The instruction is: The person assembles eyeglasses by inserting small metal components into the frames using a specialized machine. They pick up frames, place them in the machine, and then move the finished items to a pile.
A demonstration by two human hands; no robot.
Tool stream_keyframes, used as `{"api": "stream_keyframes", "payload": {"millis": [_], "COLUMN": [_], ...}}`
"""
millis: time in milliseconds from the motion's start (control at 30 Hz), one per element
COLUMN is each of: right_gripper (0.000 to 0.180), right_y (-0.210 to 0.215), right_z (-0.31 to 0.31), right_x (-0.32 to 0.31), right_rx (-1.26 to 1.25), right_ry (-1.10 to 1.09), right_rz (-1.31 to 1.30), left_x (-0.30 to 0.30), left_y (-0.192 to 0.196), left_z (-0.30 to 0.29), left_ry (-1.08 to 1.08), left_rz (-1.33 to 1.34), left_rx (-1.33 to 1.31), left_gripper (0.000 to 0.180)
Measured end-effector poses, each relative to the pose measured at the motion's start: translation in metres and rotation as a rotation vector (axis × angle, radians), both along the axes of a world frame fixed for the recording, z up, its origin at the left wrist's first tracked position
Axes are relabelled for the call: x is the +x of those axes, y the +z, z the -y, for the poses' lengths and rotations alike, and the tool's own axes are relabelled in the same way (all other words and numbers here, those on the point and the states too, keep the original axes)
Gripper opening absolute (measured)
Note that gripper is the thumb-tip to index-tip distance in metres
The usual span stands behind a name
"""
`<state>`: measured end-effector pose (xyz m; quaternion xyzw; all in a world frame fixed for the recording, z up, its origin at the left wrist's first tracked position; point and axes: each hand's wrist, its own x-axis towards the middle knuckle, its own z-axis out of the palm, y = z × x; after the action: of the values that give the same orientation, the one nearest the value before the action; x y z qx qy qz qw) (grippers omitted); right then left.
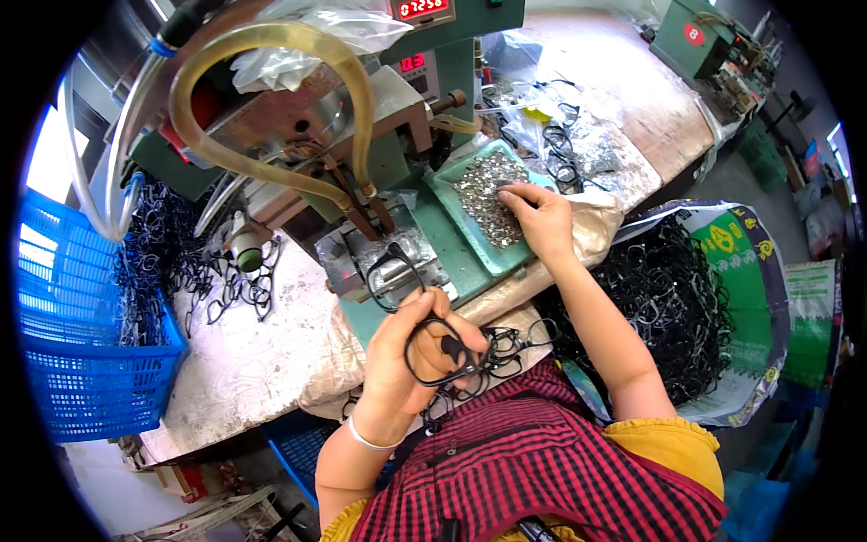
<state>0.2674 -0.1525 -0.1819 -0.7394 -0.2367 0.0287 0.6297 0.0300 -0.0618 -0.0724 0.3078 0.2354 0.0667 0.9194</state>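
Observation:
My left hand (386, 366) is closed around a black eyeglass frame (408, 358). One rim of it crosses my palm, and another rises past my fingertips to the metal fixture (424, 257) of a green machine; contact between them is unclear. Several more black frames (506, 350) hang beside that hand, and I cannot tell whether it holds them too. Over a light green tray (498, 262), my right hand (544, 224) has its thumb and fingers pinched together at a heap of tiny metal parts (488, 194). What lies between those fingertips is too small to see.
Two prongs (366, 221) fed by a yellowish hose (271, 36) stand over the fixture. A big sack (745, 298) of black frames sits at my right. On the left is a blue crate (99, 379), with loose frames (244, 285) on the tabletop near it.

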Motion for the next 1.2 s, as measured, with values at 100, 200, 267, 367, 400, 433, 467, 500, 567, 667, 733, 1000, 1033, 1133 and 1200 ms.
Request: {"api": "stream_keyframes", "payload": {"millis": [100, 200, 267, 367, 400, 433, 467, 500, 567, 667, 733, 1000, 1033, 1133, 1200], "right_gripper": [0.015, 0.015, 0.015, 0.015, 0.015, 0.015, 0.015, 0.015, 0.015, 0.015, 0.015, 0.009, 0.008, 0.007, 0.007], "right_y": [0.009, -0.007, -0.017, -0.016, -0.015, -0.015, -0.016, -0.014, -0.005, -0.001, 0.002, -0.012, -0.022, -0.051, -0.058], "right_z": [0.024, 0.06, 0.072, 0.07, 0.068, 0.065, 0.063, 0.057, 0.06, 0.064, 0.059, 0.097, 0.102, 0.104, 0.098], "right_x": [-0.02, -0.031, -0.034, -0.029, -0.028, -0.027, -0.026, -0.018, -0.013, -0.006, 0.001, -0.049, -0.058, -0.055, -0.048], "right_rx": [0.215, 0.349, 0.374, 0.332, 0.278, 0.223, 0.165, 0.023, -0.046, 0.044, 0.147, -0.179, -0.263, -0.351, -0.39], "right_ry": [-0.087, -0.204, -0.198, -0.173, -0.176, -0.178, -0.179, -0.132, -0.136, -0.154, -0.173, -0.184, -0.186, -0.272, -0.283], "right_rz": [-0.032, 0.009, -0.038, -0.031, 0.048, 0.126, 0.201, 0.248, 0.22, 0.28, 0.351, 0.283, 0.359, 0.504, 0.594], "left_x": [0.0, 0.0, -0.001, -0.002, -0.001, -0.001, -0.002, -0.001, 0.0, -0.001, 0.001, 0.002, 0.001, -0.001, -0.008], "left_y": [-0.001, -0.005, -0.006, -0.004, -0.004, -0.003, -0.004, -0.004, -0.005, -0.006, -0.007, -0.006, -0.008, -0.012, -0.024], "left_z": [-0.002, -0.002, -0.001, -0.001, -0.001, -0.001, 0.0, 0.0, 0.0, 0.001, -0.001, 0.001, 0.0, -0.002, -0.01], "left_ry": [-0.003, -0.024, 0.001, 0.03, 0.028, 0.026, 0.026, 0.026, 0.033, 0.019, 0.021, 0.003, 0.001, -0.006, -0.077], "left_rz": [0.015, 0.041, 0.054, 0.041, 0.04, 0.039, 0.035, 0.035, 0.036, 0.054, 0.058, 0.065, 0.069, 0.082, 0.102], "left_rx": [0.022, 0.014, -0.001, -0.014, -0.009, -0.005, -0.004, -0.001, 0.003, 0.022, 0.022, 0.026, 0.037, 0.074, 0.081], "left_gripper": [0.024, 0.023, 0.023, 0.022, 0.022, 0.022, 0.021, 0.021, 0.021, 0.021, 0.021, 0.023, 0.024, 0.023, 0.038]}}
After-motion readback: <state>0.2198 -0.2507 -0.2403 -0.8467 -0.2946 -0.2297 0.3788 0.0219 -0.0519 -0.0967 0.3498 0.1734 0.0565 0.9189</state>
